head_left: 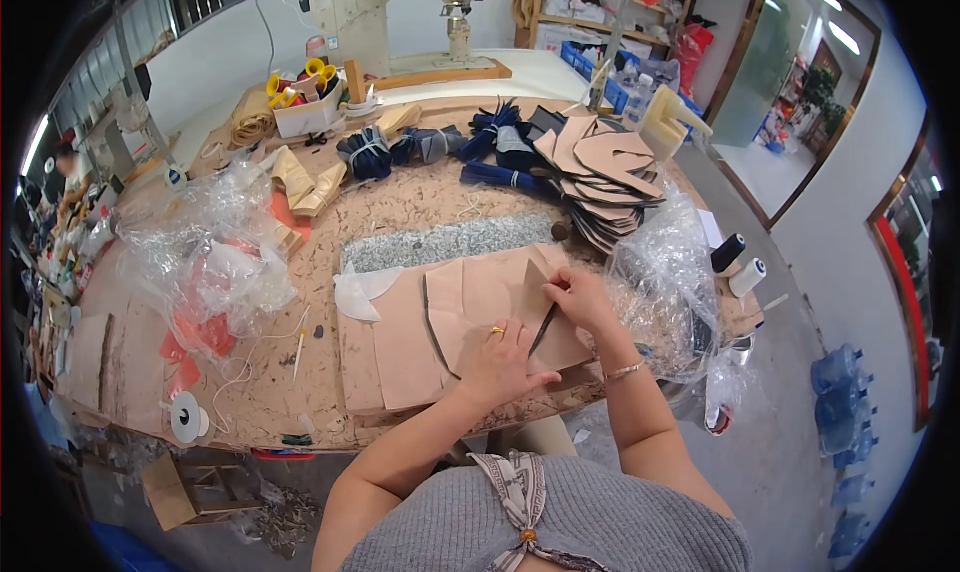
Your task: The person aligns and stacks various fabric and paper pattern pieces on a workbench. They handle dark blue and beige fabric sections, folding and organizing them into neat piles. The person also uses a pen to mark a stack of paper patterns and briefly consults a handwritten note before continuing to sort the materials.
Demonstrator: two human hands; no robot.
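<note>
Here, both hands are working over a dark-edged beige panel (482, 307).
The left hand (508, 362) is lying palm down, its fingers extended and slightly spread on the panel's lower part, while the right hand (580, 297) is bending inward, thumb and fingers pinching a thin raised beige edge near the upper right. Smooth and pinkish, the panel is showing curved dark borders at either side and is resting on larger beige sheets (395, 367), just nearer the person than a speckled grey slab (450, 240).
</note>
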